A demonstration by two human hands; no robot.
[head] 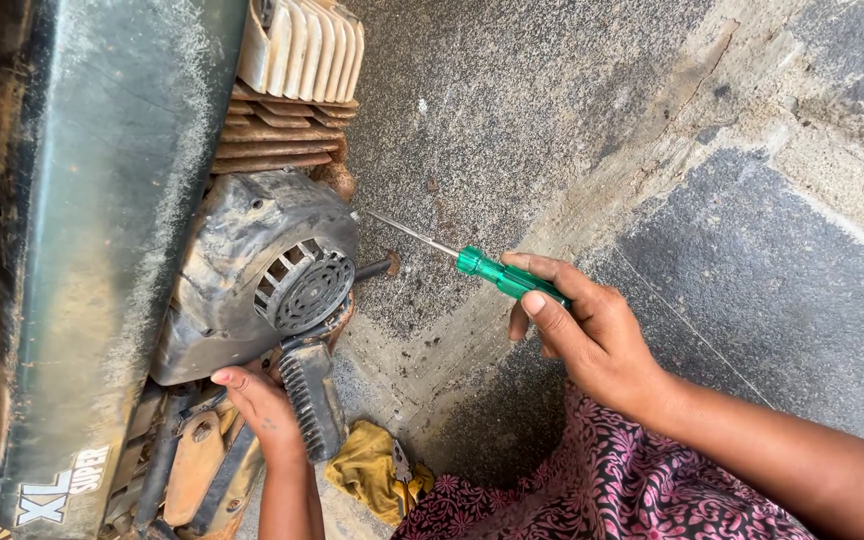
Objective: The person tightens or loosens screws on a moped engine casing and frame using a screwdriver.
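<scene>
My right hand (592, 330) grips a screwdriver (497, 272) with a clear green handle; its thin metal shaft points left and its tip touches the upper right edge of a dusty engine cover (237, 250) with a round slotted vent (304, 288). My left hand (257, 400) rests below that cover, fingers against the engine's lower edge beside a black ribbed footrest (312, 400). Rusty cooling fins (282, 135) sit above the cover.
A dark dusty body panel (92, 230) of a small motorbike fills the left side. A yellow cloth (372, 470) with a small tool on it lies on the rough concrete floor (652, 150). Pink patterned fabric (592, 490) covers my lap at the bottom.
</scene>
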